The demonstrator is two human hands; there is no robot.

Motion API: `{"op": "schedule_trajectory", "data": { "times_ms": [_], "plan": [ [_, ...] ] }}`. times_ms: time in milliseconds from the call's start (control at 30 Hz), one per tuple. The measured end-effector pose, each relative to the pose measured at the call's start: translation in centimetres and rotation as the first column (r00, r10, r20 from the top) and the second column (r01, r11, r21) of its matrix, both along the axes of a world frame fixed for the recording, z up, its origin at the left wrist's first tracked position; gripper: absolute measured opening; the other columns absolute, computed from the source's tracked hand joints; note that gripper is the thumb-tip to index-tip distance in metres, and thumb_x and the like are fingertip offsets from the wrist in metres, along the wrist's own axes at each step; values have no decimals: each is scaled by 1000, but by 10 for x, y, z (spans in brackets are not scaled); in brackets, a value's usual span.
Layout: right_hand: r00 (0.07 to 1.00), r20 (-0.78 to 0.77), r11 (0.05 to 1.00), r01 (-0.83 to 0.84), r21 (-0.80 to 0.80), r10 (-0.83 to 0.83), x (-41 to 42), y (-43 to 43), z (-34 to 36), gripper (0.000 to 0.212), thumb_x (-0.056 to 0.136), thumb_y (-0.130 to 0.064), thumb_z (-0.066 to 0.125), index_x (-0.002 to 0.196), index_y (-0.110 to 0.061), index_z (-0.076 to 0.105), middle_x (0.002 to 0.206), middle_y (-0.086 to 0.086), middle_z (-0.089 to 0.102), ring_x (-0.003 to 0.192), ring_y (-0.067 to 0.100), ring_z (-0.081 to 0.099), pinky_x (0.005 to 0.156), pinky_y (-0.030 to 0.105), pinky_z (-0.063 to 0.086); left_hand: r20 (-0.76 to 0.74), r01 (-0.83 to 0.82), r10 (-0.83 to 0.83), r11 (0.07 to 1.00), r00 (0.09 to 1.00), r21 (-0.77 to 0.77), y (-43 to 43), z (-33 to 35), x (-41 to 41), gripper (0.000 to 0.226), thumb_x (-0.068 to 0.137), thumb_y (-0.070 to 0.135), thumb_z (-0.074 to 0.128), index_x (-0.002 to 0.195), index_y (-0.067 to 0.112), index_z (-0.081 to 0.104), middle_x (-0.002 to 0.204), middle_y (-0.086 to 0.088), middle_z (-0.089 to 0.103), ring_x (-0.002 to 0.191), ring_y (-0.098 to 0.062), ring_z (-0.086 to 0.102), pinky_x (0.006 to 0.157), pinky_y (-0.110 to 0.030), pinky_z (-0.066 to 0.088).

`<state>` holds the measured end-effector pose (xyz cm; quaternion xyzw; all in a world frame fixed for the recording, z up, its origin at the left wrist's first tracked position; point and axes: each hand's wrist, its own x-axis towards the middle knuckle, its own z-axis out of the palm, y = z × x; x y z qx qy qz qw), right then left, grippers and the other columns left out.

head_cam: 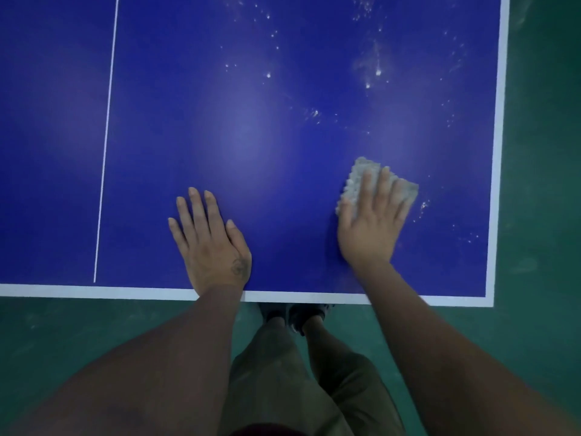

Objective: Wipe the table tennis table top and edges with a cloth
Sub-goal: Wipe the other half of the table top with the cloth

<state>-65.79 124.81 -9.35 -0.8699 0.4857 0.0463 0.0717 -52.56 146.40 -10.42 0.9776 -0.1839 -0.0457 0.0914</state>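
The blue table tennis table fills the upper part of the head view, with white border lines along its near edge and right edge. A grey-white cloth lies near the table's right corner. My right hand presses flat on the cloth with straight, spread fingers. My left hand rests flat on the bare table near the front edge, fingers straight. White dusty specks are scattered over the far right part of the surface.
A thin white centre line runs up the table at the left. Green floor lies to the right of the table and below its near edge. My legs and shoes stand close against the near edge.
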Motion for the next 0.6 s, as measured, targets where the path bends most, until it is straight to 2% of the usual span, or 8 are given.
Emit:
{"op": "schedule_trajectory", "data": {
  "times_ms": [67, 133, 200, 267, 367, 467, 533, 600],
  "plan": [
    [993, 13, 993, -114, 1, 114, 21, 36, 0, 68, 111, -44, 35, 172, -21, 15, 180, 9, 7, 165, 37, 5, 130, 64, 8, 2, 4, -4, 1000, 1000, -6, 0, -1, 0, 65, 112, 32, 32, 172, 9, 21, 182, -9, 10, 168, -31, 3, 135, -58, 7],
    [952, 43, 952, -304, 28, 303, 30, 74, 2, 68, 111, -47, 33, 172, -21, 17, 179, 9, 8, 165, 37, 4, 131, 64, 7, 5, 2, -2, 1000, 1000, -9, 1, -2, 0, 65, 112, 33, 31, 172, 9, 21, 181, -9, 11, 168, -31, 3, 135, -57, 6],
    [895, 71, 895, -444, 54, 440, 17, 90, 3, 67, 112, -50, 31, 172, -23, 16, 180, 7, 8, 166, 34, 3, 131, 62, 11, 19, 5, -5, 1000, 1000, -16, 1, -1, 0, 64, 112, 32, 31, 172, 9, 21, 181, -9, 12, 168, -31, 5, 135, -57, 7],
    [864, 73, 863, -502, 60, 498, -11, 79, 3, 66, 113, -52, 27, 172, -24, 15, 180, 5, 7, 166, 31, 2, 131, 60, 14, 22, 12, -11, 1000, 1000, -19, 1, -2, 0, 64, 113, 32, 32, 172, 9, 21, 181, -10, 12, 168, -32, 5, 135, -58, 7],
    [904, 18, 902, -428, 56, 428, -68, 35, -1, 66, 112, -54, 20, 171, -25, 18, 180, 3, 7, 166, 31, 4, 129, 62, 15, 20, 7, -7, 1000, 1000, -19, 1, -1, 0, 64, 113, 32, 32, 171, 9, 21, 181, -10, 12, 168, -32, 5, 135, -58, 7],
    [968, -38, 967, -245, 71, 248, -109, 0, 2, 68, 112, -54, 20, 172, -25, 11, 180, 1, 1, 166, 30, -2, 131, 62, 9, 22, 1, 0, 1000, 1000, -26, 1, -2, 0, 64, 112, 33, 31, 172, 9, 21, 181, -10, 13, 168, -31, 5, 135, -57, 6],
    [991, -53, 990, -120, 72, 124, -105, 3, 3, 69, 111, -53, 22, 172, -24, 8, 180, 3, -2, 166, 31, -4, 132, 61, 5, 32, 9, -8, 999, 999, -31, 1, -2, -1, 64, 113, 33, 30, 172, 9, 21, 181, -9, 13, 168, -31, 5, 135, -57, 7],
    [995, -64, 997, -68, 46, 71, -81, 23, 3, 70, 110, -52, 21, 172, -22, 9, 180, 6, 0, 166, 34, -1, 131, 63, 6, 43, 15, -14, 999, 999, -35, 1, -1, -1, 64, 113, 34, 29, 171, 10, 21, 181, -9, 13, 168, -31, 6, 135, -57, 8]
  ]
}}
